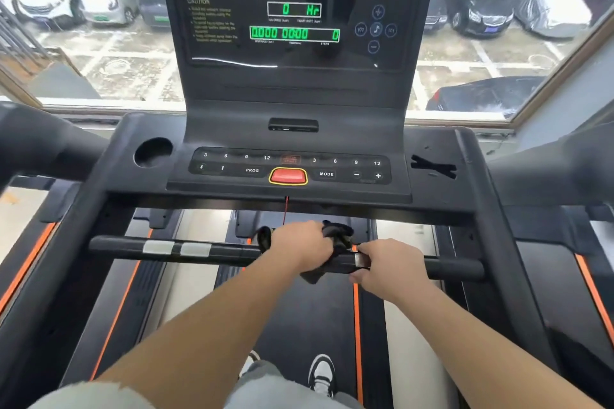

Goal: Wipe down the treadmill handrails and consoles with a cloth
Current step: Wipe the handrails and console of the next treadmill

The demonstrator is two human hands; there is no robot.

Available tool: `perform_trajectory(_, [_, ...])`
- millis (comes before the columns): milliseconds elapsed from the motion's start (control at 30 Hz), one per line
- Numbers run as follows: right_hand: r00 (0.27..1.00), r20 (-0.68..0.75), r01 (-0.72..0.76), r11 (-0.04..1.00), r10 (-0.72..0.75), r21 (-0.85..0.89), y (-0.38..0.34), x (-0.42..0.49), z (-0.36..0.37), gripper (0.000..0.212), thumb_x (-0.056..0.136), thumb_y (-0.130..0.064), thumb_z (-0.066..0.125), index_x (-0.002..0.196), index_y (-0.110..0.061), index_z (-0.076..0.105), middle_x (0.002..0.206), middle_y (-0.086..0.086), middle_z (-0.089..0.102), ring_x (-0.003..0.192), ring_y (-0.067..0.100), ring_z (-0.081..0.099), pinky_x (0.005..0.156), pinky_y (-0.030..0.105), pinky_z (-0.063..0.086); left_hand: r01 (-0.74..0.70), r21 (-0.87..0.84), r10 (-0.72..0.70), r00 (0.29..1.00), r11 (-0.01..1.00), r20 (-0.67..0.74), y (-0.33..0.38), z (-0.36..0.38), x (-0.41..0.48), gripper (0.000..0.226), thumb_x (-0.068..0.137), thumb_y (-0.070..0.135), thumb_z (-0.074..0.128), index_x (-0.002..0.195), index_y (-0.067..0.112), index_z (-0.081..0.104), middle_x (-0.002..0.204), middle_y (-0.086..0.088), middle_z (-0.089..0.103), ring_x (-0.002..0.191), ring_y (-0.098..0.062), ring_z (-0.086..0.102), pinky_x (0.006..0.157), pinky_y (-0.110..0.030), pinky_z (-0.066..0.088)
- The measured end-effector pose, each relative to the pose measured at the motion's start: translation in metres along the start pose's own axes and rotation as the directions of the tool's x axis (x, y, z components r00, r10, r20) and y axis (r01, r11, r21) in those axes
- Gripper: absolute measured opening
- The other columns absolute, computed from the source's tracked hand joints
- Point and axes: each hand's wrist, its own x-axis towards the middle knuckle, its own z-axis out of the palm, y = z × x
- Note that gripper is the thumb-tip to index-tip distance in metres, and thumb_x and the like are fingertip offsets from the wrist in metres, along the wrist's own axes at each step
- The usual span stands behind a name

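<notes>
A black front handrail bar [212, 250] with silver grip plates runs across below the console. My left hand [299, 245] is shut on a dark cloth [339, 236] wrapped over the middle of the bar. My right hand [388, 264] grips the bar just right of the cloth, beside a silver plate. The black console [292, 83] rises ahead, its screen lit with green and red digits. Below the screen sits the button panel [332, 161] with a red stop button [288, 176].
Side handrails [50, 149] slope in from the left and from the right [548, 169]. A cup holder [153, 152] sits left of the panel. A red safety cord [285, 209] hangs from the console. My shoes [320, 372] stand on the belt [299, 315]. Parked cars show through the window [109, 43].
</notes>
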Motion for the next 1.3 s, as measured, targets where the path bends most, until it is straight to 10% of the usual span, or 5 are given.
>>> perform_trajectory(200, [1.0,-0.021,-0.01,1.0,0.01,-0.018,0.001,0.004,0.003,0.025,0.084,-0.05,0.06,0.096,-0.029,0.067,0.09,-0.008,0.07,0.091,0.021,0.068,0.07,0.028,0.047,-0.244,0.142,0.282,0.866,0.959,-0.413,-0.028,0.067,-0.085,0.054,0.068,0.021,0.077,0.121,0.016,0.071,0.128,0.001,0.071,0.12,-0.022,0.066,0.111,-0.04,0.044])
perform_trajectory(467, [1.0,0.021,-0.012,1.0,0.012,0.0,-0.001,0.002,-0.004,0.025,0.083,-0.054,0.066,0.094,-0.031,0.065,0.093,-0.01,0.068,0.089,0.018,0.061,0.073,0.028,0.045,0.054,0.022,-0.054,0.999,0.998,-0.005,0.011,-0.006,-0.011,0.02,0.094,0.026,0.049,0.114,0.022,0.056,0.102,-0.004,0.069,0.095,-0.028,0.065,0.08,-0.037,0.048])
perform_trajectory(767, [1.0,0.004,-0.022,1.0,0.022,-0.014,0.0,0.003,-0.001,0.014,0.08,-0.036,0.059,0.084,-0.025,0.065,0.08,-0.007,0.067,0.077,0.021,0.06,0.059,0.026,0.037,-0.252,0.344,0.362,0.88,0.905,-0.307,-0.05,0.08,-0.089,0.072,0.05,0.018,0.092,0.12,0.015,0.075,0.135,-0.003,0.068,0.126,-0.022,0.065,0.11,-0.041,0.039])
perform_trajectory(1133, [0.998,0.034,-0.055,0.998,0.054,0.043,-0.004,0.0,0.0,0.026,0.081,-0.054,0.07,0.088,-0.031,0.06,0.087,-0.011,0.066,0.085,0.017,0.062,0.074,0.028,0.052,-0.1,0.077,0.11,0.985,0.992,-0.136,-0.001,0.012,-0.028,0.022,0.091,0.019,0.059,0.113,0.021,0.057,0.108,-0.003,0.07,0.104,-0.03,0.065,0.09,-0.04,0.05])
perform_trajectory(1300, [0.998,-0.014,-0.067,0.997,0.068,0.027,-0.002,0.001,0.005,0.019,0.084,-0.046,0.066,0.081,-0.029,0.06,0.078,-0.01,0.063,0.078,0.018,0.06,0.063,0.026,0.043,-0.284,0.284,0.356,0.901,0.916,-0.246,-0.037,0.087,-0.107,0.076,0.046,0.017,0.097,0.119,0.014,0.075,0.13,-0.006,0.071,0.122,-0.025,0.067,0.109,-0.044,0.048])
